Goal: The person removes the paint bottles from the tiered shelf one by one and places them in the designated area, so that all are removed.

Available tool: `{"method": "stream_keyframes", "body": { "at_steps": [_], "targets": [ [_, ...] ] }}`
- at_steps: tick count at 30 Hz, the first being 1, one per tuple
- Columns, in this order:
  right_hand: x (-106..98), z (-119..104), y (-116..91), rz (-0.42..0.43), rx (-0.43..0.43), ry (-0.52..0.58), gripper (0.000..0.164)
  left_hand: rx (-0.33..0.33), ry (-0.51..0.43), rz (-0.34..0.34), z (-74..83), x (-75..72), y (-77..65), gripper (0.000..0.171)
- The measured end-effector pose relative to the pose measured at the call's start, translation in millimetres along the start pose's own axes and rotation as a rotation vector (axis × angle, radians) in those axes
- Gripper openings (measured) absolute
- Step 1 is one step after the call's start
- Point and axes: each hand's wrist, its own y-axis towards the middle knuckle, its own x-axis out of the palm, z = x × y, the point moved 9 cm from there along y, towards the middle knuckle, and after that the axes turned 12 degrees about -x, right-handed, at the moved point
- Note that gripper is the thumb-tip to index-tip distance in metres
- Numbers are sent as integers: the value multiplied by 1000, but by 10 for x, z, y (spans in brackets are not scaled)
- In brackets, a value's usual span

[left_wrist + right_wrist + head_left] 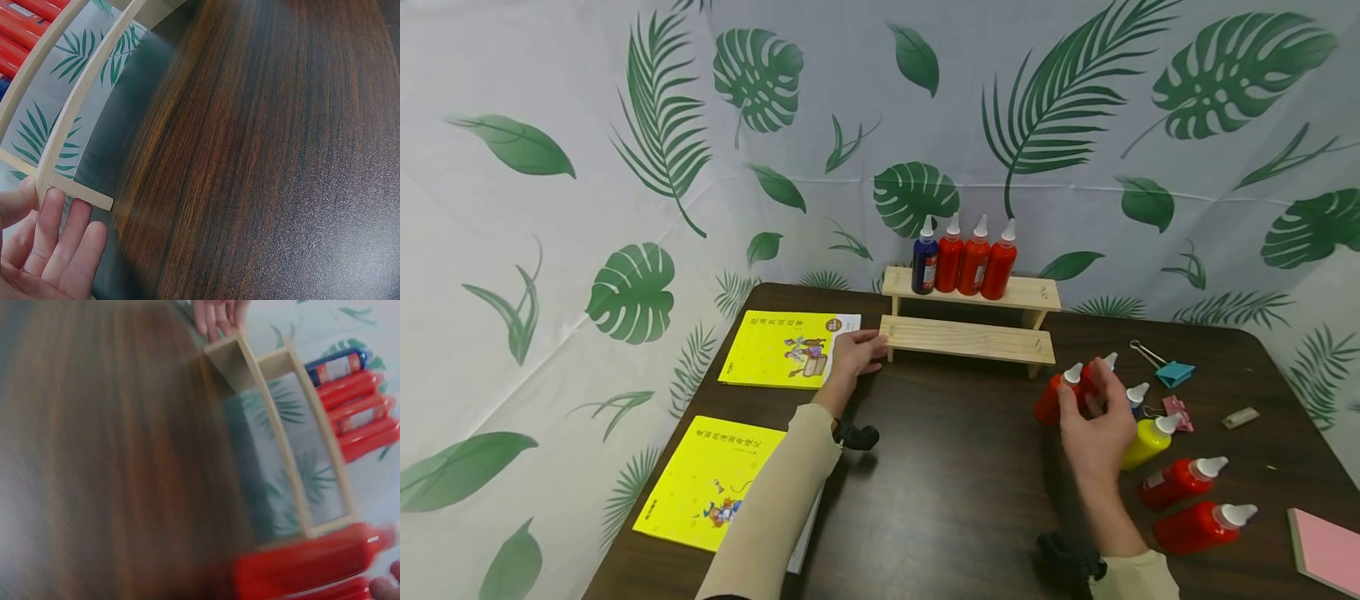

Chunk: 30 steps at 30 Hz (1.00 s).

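A two-step wooden rack (970, 337) stands toward the back of the table. My left hand (855, 358) is at the left end of its lower step. In the left wrist view, the thumb (17, 203) and fingers (75, 244) pinch the board's end beside the leg. Three red squeeze bottles and a blue squeeze bottle (925, 265) stand on the upper step. My right hand (1097, 433) is right of the rack, its fingers curved and apart beside a red squeeze bottle (1049, 403). Another red bottle is partly hidden behind that hand.
Right of my right hand are a yellow bottle (1146, 443), two tilted red bottles, a blue binder clip (1175, 373), a pink clip (1178, 412) and a pink notepad (1326, 550). Two yellow books lie at left, the nearer book (700, 475) partly under my left sleeve.
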Motion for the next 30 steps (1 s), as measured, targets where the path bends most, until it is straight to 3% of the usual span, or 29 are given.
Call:
{"method": "stream_keyframes", "body": {
  "at_steps": [4, 6, 11, 15, 21, 26, 30],
  "targets": [
    [-63, -443, 152, 39, -244, -29, 51, -4, -1, -4, -1, -14, -5, 33],
    [-22, -631, 233, 22, -324, -13, 53, -6, 1, -1, -1, -16, -7, 33],
    [286, -900, 453, -125, -378, -20, 56, -1, 3, 7, -7, -5, -5, 33],
    [612, -900, 650, -301, -309, -84, 61, -1, 6, 1, -19, 18, 9, 33],
    [1111, -706, 950, -524, -71, -39, 70, 5, 8, 11, -11, 4, 8, 33],
    [1397, -570, 1101, -586, 74, 43, 72, 9, -2, 4, 5, -2, -1, 33],
    [1549, -536, 1163, -572, 109, 126, 68, 5, -1, -2, 2, -6, 0, 33]
  ]
}}
